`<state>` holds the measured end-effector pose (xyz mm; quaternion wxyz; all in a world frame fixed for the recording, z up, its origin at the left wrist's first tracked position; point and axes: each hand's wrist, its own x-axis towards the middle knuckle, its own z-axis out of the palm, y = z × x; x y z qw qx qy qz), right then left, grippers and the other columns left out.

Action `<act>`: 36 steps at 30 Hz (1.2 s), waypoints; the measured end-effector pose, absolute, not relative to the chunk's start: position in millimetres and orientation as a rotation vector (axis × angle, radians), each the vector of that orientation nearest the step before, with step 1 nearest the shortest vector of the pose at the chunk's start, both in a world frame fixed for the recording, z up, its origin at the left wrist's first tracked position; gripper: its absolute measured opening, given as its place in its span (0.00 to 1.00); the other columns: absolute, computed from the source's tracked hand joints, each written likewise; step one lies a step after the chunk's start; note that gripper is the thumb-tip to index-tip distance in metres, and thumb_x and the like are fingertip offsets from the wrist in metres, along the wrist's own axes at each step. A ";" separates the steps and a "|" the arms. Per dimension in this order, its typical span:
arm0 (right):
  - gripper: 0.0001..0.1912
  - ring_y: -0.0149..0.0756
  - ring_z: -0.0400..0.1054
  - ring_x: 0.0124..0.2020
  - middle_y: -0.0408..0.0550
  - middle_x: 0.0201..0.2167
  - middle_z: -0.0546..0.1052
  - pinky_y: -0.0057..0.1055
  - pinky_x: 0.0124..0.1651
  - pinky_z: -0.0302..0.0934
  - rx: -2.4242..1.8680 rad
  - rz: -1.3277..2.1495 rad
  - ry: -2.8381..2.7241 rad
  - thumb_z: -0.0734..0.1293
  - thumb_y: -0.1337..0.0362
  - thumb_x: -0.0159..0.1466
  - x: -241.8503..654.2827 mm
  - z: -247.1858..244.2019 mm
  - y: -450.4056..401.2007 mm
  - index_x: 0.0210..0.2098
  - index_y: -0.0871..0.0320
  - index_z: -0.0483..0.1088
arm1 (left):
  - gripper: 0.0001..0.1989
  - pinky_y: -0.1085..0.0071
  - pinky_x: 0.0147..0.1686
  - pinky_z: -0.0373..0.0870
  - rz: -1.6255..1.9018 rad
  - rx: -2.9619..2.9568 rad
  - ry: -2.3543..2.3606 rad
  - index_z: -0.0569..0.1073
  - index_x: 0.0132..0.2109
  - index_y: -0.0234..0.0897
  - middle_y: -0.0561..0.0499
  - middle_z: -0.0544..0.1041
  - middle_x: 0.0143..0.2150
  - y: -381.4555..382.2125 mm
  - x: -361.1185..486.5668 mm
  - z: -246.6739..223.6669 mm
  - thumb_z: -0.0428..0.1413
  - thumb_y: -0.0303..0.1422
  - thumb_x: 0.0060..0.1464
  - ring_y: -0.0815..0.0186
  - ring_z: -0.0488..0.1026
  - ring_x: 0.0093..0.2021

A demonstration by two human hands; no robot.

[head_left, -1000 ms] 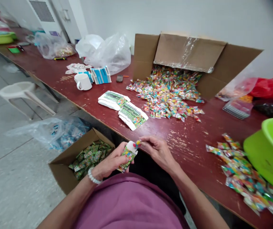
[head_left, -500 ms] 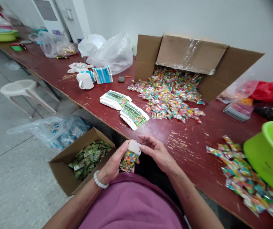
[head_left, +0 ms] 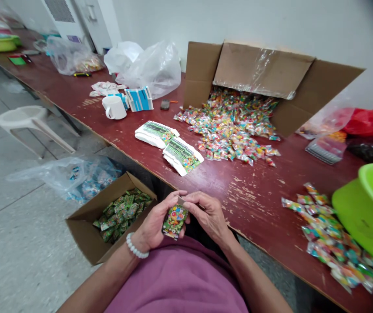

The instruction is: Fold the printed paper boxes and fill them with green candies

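Observation:
A small green printed box (head_left: pixel 175 221) is held low in front of my body, at the table's front edge. My left hand (head_left: pixel 155 221) wraps round its left side and underside. The fingers of my right hand (head_left: pixel 207 213) pinch the flap at the box's top end. Two fanned stacks of flat green and white cartons, one nearer (head_left: pixel 183 156) and one farther (head_left: pixel 156 133), lie on the table beyond my hands. Below and left, an open cardboard box (head_left: pixel 90 243) contains many small green packets (head_left: pixel 124 214).
A big cardboard box (head_left: pixel 254 69) spills wrapped candies (head_left: pixel 232 130) onto the red table (head_left: pixel 251 195). More candies (head_left: pixel 336 243) lie beside a lime-green basin (head_left: pixel 362 208). A white mug (head_left: pixel 114 108) stands at the back left. A white stool (head_left: pixel 23 117) is on the floor.
My right hand has moved left onto the top of the small box. The white flap that stood up there is now folded down under my fingers. The view has shifted slightly.

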<state>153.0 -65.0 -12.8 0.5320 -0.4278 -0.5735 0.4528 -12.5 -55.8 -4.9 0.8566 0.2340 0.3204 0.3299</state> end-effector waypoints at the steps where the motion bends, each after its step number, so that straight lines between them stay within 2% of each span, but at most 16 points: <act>1: 0.06 0.38 0.75 0.35 0.47 0.33 0.81 0.35 0.40 0.68 -1.010 1.001 -1.469 0.72 0.58 0.63 155.6 -11.8 -65.5 0.33 0.53 0.80 | 0.22 0.69 0.19 0.75 0.688 0.456 0.645 0.66 0.61 0.39 0.49 0.77 0.30 -55.5 -12.6 -4.9 0.51 0.44 0.64 0.62 0.76 0.26; 3: 0.06 0.41 0.76 0.41 0.49 0.37 0.82 0.37 0.46 0.68 -0.982 0.928 -1.598 0.70 0.59 0.65 159.1 -9.5 -66.6 0.36 0.51 0.80 | 0.24 0.68 0.19 0.75 0.698 0.414 0.632 0.67 0.60 0.38 0.49 0.77 0.31 -55.0 -11.9 -4.4 0.48 0.47 0.65 0.62 0.76 0.24; 6: 0.08 0.41 0.75 0.42 0.48 0.38 0.82 0.38 0.47 0.68 -1.009 0.961 -1.630 0.68 0.58 0.67 158.5 -7.6 -68.5 0.37 0.51 0.79 | 0.23 0.73 0.18 0.73 0.734 0.429 0.711 0.69 0.60 0.37 0.50 0.77 0.30 -55.0 -9.0 -2.6 0.50 0.46 0.65 0.65 0.75 0.22; 9: 0.07 0.39 0.75 0.38 0.48 0.40 0.82 0.35 0.41 0.69 -1.072 1.070 -1.549 0.69 0.59 0.66 153.8 -7.9 -68.7 0.34 0.52 0.78 | 0.25 0.75 0.16 0.70 0.719 0.462 0.778 0.71 0.60 0.36 0.50 0.77 0.27 -56.0 -5.4 -2.3 0.51 0.47 0.64 0.67 0.74 0.19; 12: 0.05 0.38 0.75 0.37 0.49 0.45 0.81 0.31 0.33 0.69 -1.080 1.173 -1.453 0.72 0.60 0.62 149.6 -9.2 -65.4 0.35 0.53 0.78 | 0.29 0.75 0.16 0.68 0.705 0.470 0.771 0.73 0.58 0.35 0.51 0.76 0.25 -57.2 -3.0 -5.7 0.50 0.52 0.63 0.67 0.72 0.17; 13: 0.06 0.37 0.74 0.34 0.49 0.44 0.81 0.30 0.30 0.68 -1.068 1.232 -1.401 0.73 0.59 0.62 148.8 -9.6 -63.6 0.34 0.54 0.77 | 0.29 0.74 0.16 0.68 0.703 0.481 0.768 0.74 0.57 0.35 0.50 0.76 0.25 -57.6 -2.6 -7.5 0.50 0.54 0.62 0.68 0.71 0.16; 16: 0.11 0.31 0.69 0.22 0.47 0.32 0.81 0.28 0.23 0.65 -1.042 1.454 -1.230 0.74 0.55 0.60 148.6 -10.1 -58.0 0.32 0.57 0.77 | 0.33 0.75 0.16 0.67 0.693 0.528 0.799 0.76 0.51 0.32 0.48 0.77 0.26 -58.4 -2.6 -12.0 0.49 0.58 0.60 0.68 0.71 0.16; 18: 0.13 0.29 0.67 0.20 0.45 0.28 0.80 0.28 0.22 0.64 -1.048 1.501 -1.214 0.74 0.54 0.59 149.4 -9.7 -56.3 0.31 0.58 0.77 | 0.33 0.75 0.15 0.66 0.686 0.538 0.841 0.77 0.47 0.31 0.47 0.77 0.25 -58.3 -3.4 -12.8 0.49 0.59 0.58 0.67 0.71 0.16; 22: 0.10 0.35 0.73 0.33 0.48 0.41 0.80 0.30 0.29 0.68 -1.016 1.308 -1.356 0.70 0.55 0.64 150.7 -10.2 -62.2 0.34 0.55 0.77 | 0.24 0.72 0.15 0.69 0.654 0.434 0.851 0.76 0.47 0.32 0.49 0.77 0.24 -54.9 -5.6 -11.0 0.53 0.50 0.61 0.66 0.72 0.16; 24: 0.09 0.40 0.74 0.43 0.49 0.46 0.78 0.35 0.41 0.70 -1.007 1.185 -1.478 0.67 0.56 0.67 150.1 -12.3 -68.8 0.39 0.53 0.76 | 0.18 0.71 0.16 0.70 0.655 0.358 0.793 0.75 0.49 0.33 0.50 0.77 0.24 -51.9 -6.1 -11.7 0.54 0.42 0.61 0.65 0.72 0.17; 26: 0.10 0.43 0.70 0.52 0.50 0.50 0.76 0.40 0.52 0.66 -1.009 1.042 -1.618 0.68 0.56 0.66 148.1 -15.6 -75.7 0.46 0.51 0.74 | 0.15 0.71 0.20 0.73 0.706 0.295 0.731 0.75 0.51 0.34 0.51 0.78 0.26 -49.3 -6.0 -14.2 0.54 0.35 0.60 0.66 0.74 0.19; 29: 0.35 0.51 0.63 0.60 0.56 0.60 0.68 0.48 0.59 0.61 -1.069 0.783 -1.854 0.77 0.55 0.55 142.3 -21.2 -81.8 0.59 0.52 0.64 | 0.14 0.72 0.27 0.74 0.801 0.265 0.694 0.76 0.51 0.35 0.51 0.79 0.31 -46.8 -5.7 -18.3 0.53 0.32 0.59 0.67 0.76 0.24; 30: 0.43 0.54 0.61 0.61 0.59 0.62 0.65 0.51 0.60 0.59 -1.116 0.690 -1.926 0.78 0.56 0.52 139.7 -22.8 -81.8 0.62 0.53 0.60 | 0.14 0.72 0.30 0.75 0.835 0.277 0.708 0.76 0.51 0.35 0.50 0.80 0.33 -46.3 -5.8 -18.7 0.54 0.33 0.60 0.66 0.77 0.28; 32: 0.48 0.58 0.60 0.60 0.61 0.62 0.65 0.54 0.59 0.57 -1.222 0.533 -2.015 0.78 0.59 0.49 133.5 -25.2 -78.5 0.64 0.54 0.57 | 0.15 0.70 0.39 0.76 0.908 0.324 0.772 0.76 0.52 0.35 0.49 0.81 0.40 -45.4 -6.4 -17.9 0.55 0.33 0.60 0.64 0.79 0.36; 34: 0.44 0.57 0.62 0.56 0.60 0.59 0.68 0.53 0.57 0.58 -1.266 0.465 -2.056 0.76 0.62 0.48 126.0 -26.4 -72.3 0.61 0.55 0.60 | 0.16 0.68 0.46 0.75 0.958 0.348 0.827 0.75 0.53 0.35 0.47 0.81 0.45 -44.8 -7.5 -15.4 0.56 0.35 0.61 0.62 0.79 0.43; 36: 0.40 0.55 0.63 0.54 0.58 0.56 0.70 0.51 0.55 0.58 -1.242 0.477 -2.087 0.76 0.62 0.46 118.3 -26.2 -65.3 0.57 0.56 0.63 | 0.17 0.67 0.47 0.74 0.957 0.355 0.829 0.74 0.54 0.34 0.46 0.81 0.45 -44.8 -9.8 -12.9 0.56 0.39 0.62 0.61 0.79 0.43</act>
